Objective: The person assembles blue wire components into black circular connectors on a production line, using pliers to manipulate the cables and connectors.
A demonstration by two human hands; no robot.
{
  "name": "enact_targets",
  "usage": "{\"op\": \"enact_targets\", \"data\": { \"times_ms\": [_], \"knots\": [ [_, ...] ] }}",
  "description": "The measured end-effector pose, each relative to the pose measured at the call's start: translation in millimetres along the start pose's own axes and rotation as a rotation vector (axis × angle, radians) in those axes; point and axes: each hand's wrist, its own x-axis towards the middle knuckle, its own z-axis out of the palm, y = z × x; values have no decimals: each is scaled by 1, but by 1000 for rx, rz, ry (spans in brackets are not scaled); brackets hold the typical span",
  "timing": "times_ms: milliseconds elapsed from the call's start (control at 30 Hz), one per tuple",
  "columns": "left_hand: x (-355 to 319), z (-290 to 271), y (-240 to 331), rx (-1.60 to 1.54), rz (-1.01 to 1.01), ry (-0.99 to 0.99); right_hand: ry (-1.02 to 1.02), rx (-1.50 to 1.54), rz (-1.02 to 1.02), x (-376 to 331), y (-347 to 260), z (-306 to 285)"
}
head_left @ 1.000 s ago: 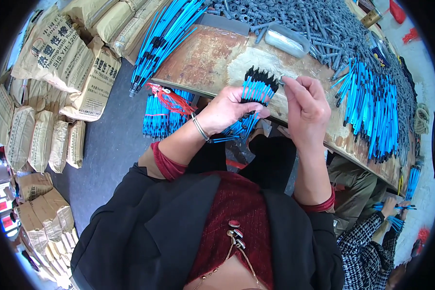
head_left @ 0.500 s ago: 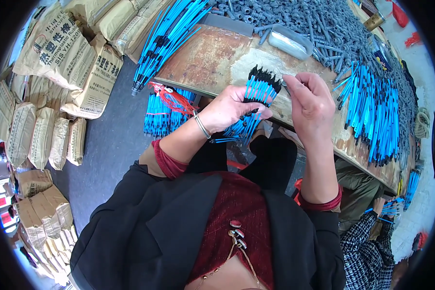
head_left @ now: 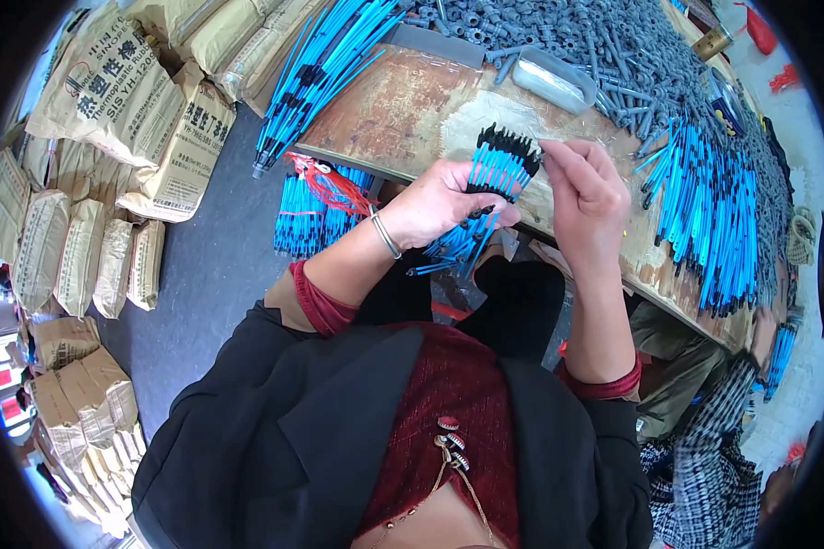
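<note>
My left hand [head_left: 435, 206] is wrapped round a bundle of thin blue tubes with black tips [head_left: 502, 166]. The tips point up and away from me in a tight fan, and the tubes' other ends hang below my fist over my lap. Just right of the tips, my right hand [head_left: 593, 197] is closed in a pinch, thumb against forefinger. Whatever lies between those fingertips is too small to make out. Beneath both hands is the front edge of a worn wooden table [head_left: 389, 114].
Grey plastic fittings [head_left: 558, 32] lie heaped at the back, behind a clear plastic box [head_left: 551, 78]. More blue tubes lie at the right [head_left: 710, 220] and far left [head_left: 325, 69]. Paper sacks [head_left: 110, 101] are stacked leftward. A co-worker's patterned sleeve [head_left: 705, 439] shows at lower right.
My right fingertips have shifted slightly along the black tips, staying pinched. My left hand keeps its hold on the bundle. The co-worker's arm at lower right has reached up toward the table.
</note>
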Motion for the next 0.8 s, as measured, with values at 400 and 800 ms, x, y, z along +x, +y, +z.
{"op": "enact_targets", "data": {
  "times_ms": [400,800],
  "knots": [
    [0,-2,0,-61,-36,2,-56,-146,-187,9,6,-4],
    [1,-7,-3,-12,-10,-37,-28,-207,-177,6,-1,3]
  ]
}}
